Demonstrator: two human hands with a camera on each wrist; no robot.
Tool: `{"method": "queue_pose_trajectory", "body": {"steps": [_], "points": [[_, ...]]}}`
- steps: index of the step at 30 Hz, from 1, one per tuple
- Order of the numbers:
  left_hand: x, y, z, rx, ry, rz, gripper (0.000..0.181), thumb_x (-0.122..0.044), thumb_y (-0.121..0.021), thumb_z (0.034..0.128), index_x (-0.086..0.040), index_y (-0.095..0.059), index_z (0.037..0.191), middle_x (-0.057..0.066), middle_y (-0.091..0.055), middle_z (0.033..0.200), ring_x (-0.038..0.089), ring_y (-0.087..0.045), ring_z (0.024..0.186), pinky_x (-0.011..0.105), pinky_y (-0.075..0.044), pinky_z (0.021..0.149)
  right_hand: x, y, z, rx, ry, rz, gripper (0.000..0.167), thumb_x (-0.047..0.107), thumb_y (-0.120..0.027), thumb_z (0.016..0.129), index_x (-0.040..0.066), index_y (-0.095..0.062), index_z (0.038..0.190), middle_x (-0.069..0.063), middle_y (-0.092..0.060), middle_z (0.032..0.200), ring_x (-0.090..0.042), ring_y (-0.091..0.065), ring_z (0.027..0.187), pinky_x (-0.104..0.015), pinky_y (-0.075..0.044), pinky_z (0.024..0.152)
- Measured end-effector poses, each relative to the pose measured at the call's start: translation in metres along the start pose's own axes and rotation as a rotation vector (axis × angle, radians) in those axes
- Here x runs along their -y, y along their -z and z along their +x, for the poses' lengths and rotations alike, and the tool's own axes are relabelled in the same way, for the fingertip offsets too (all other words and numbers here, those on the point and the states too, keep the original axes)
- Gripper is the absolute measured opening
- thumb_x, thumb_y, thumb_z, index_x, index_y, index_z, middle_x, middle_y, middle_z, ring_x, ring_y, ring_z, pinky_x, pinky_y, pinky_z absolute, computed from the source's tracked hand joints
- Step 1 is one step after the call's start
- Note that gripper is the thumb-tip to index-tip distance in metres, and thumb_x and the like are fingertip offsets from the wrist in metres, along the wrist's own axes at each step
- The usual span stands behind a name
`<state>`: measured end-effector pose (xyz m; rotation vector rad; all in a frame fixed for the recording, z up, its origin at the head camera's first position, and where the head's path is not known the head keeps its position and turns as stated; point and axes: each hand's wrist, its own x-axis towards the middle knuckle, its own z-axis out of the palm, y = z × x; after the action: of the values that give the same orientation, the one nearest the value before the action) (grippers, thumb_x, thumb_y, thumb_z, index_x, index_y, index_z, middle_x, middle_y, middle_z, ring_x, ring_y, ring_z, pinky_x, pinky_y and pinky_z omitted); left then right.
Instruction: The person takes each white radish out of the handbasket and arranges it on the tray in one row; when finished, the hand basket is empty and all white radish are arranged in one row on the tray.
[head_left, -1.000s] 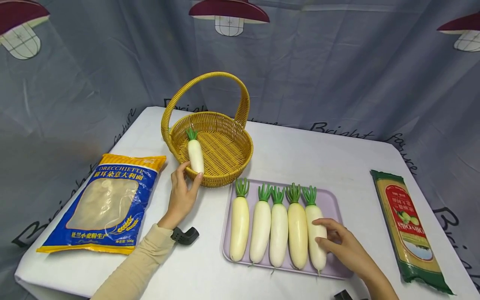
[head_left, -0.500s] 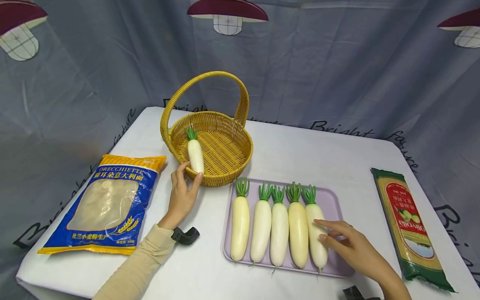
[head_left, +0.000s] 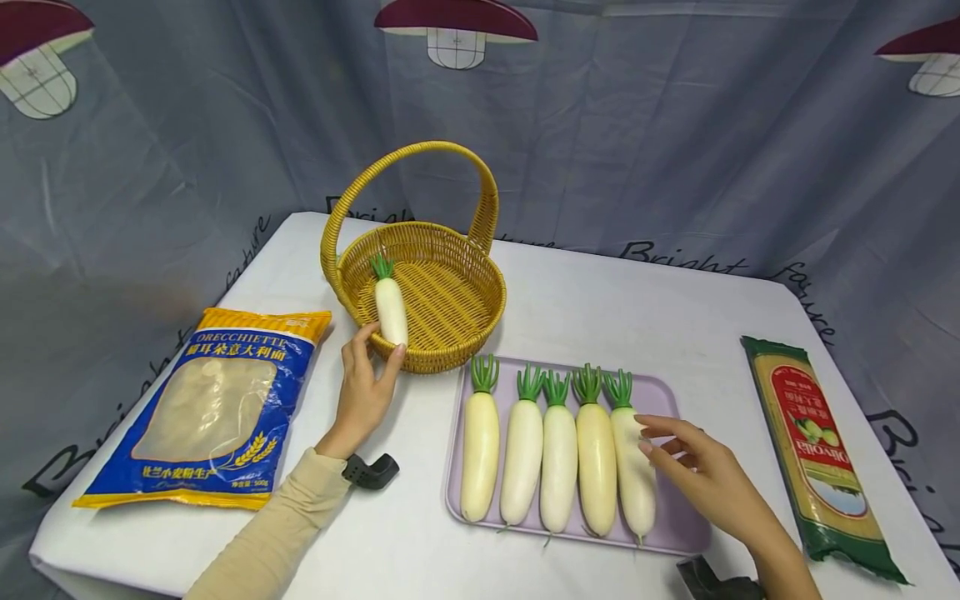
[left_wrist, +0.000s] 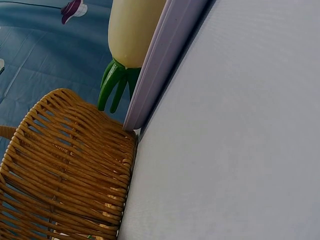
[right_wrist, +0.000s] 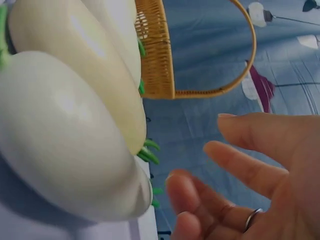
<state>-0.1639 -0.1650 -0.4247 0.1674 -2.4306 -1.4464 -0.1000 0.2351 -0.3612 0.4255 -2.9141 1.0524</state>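
A white radish [head_left: 391, 310] with a green top leans over the near rim of a wicker basket [head_left: 457, 354]. My left hand [head_left: 362, 396] pinches its lower end between thumb and fingers. That hand does not show in the left wrist view, where the basket's woven side [left_wrist: 65, 170] appears. Several radishes lie side by side on a lilac tray [head_left: 663, 417]. Just above and right of the rightmost radish [head_left: 634, 479] hovers my right hand [head_left: 705, 475], fingers loosely bent. In the right wrist view a gap separates its fingers [right_wrist: 245, 162] from the nearest radish [right_wrist: 65, 135].
At the left lies a blue and yellow bag of orecchiette [head_left: 206, 408]. A green-ended pasta packet [head_left: 813, 458] lies along the table's right side. The basket's tall handle [head_left: 431, 148] arches up, and a grey curtain [head_left: 637, 150] hangs behind the white table [head_left: 600, 300].
My right hand has let go of the rightmost radish and drawn off slightly to the right and up. The radish stays on the tray. My left hand has kept its place.
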Motion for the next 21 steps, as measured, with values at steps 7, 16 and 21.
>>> {"method": "queue_pose_trajectory", "body": {"steps": [7, 16, 21], "points": [[0.001, -0.001, 0.000, -0.006, -0.003, 0.001, 0.054, -0.046, -0.048, 0.0898, -0.023, -0.027, 0.134, 0.022, -0.026, 0.134, 0.035, -0.038, 0.124, 0.049, -0.035, 0.102, 0.012, -0.009, 0.022, 0.039, 0.099, 0.139, 0.027, 0.016, -0.054, 0.091, 0.014, -0.057, 0.118, -0.004, -0.064, 0.097, -0.004, -0.057, 0.079, -0.021, -0.048, 0.065], [0.000, -0.002, 0.000, 0.006, -0.001, 0.009, 0.055, -0.048, -0.047, 0.0898, -0.024, -0.026, 0.134, 0.022, -0.026, 0.134, 0.035, -0.038, 0.124, 0.048, -0.035, 0.102, 0.031, -0.029, 0.074, 0.184, 0.197, 0.493, 0.024, 0.009, -0.050, 0.092, -0.003, -0.055, 0.113, 0.008, -0.062, 0.097, -0.011, -0.063, 0.083, -0.027, -0.053, 0.072], [0.001, -0.002, 0.000, -0.002, -0.006, 0.011, 0.055, -0.047, -0.047, 0.0900, -0.023, -0.027, 0.134, 0.022, -0.027, 0.133, 0.035, -0.039, 0.123, 0.049, -0.036, 0.101, 0.053, -0.042, 0.109, 0.174, 0.178, 0.572, 0.022, 0.013, -0.054, 0.091, 0.003, -0.058, 0.110, 0.004, -0.062, 0.091, -0.016, -0.061, 0.079, -0.029, -0.052, 0.070]]}}
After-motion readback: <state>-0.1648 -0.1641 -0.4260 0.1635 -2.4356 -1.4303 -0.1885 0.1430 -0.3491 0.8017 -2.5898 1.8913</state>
